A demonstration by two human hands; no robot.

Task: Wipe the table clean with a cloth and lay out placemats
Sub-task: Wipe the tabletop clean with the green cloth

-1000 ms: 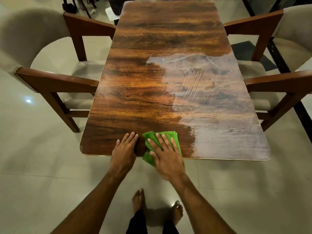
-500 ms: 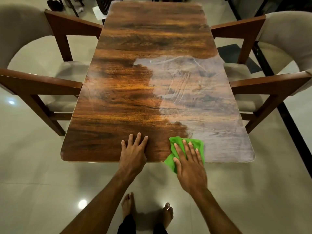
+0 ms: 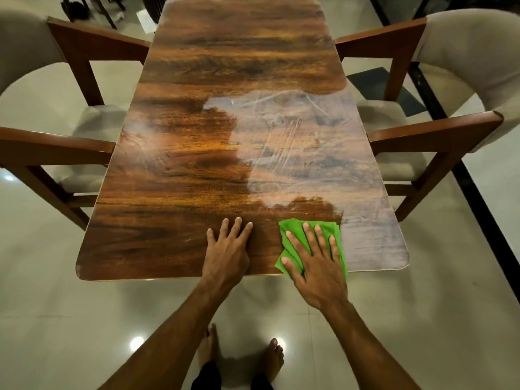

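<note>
I am standing with my bare feet (image 3: 207, 349) on the tiled floor at the near short end of the table (image 3: 191, 164), and both my hands are lying on its near edge. My right hand (image 3: 316, 267) is pressing the folded green cloth (image 3: 292, 230) flat onto the wood at about 5 o'clock on the tabletop. Its fingers are straight and spread over the fabric, not curled round it, and the cloth is reaching the near edge. My left hand (image 3: 228, 249) is resting just beside it at 6 o'clock, fingers straight and close together, holding nothing; I judge it is bracing me. Just beyond the cloth, from 4 o'clock up past 3 o'clock, a pale haze (image 3: 309, 153) with streak marks is covering much of the right half. The wood from 6 round to 9 o'clock is looking dark and glossy, apart from a fainter film near 9. I am reading the glossy part as wiped and the hazy part as waiting, so I judge the wiping roughly half done. The far end at 12 o'clock is looking dark and free of haze. The left chair (image 3: 56, 142) at 9 and the right chair (image 3: 439, 128) at 3 are flanking the table. No placemats are showing anywhere, so laying them out is not yet begun.
</note>
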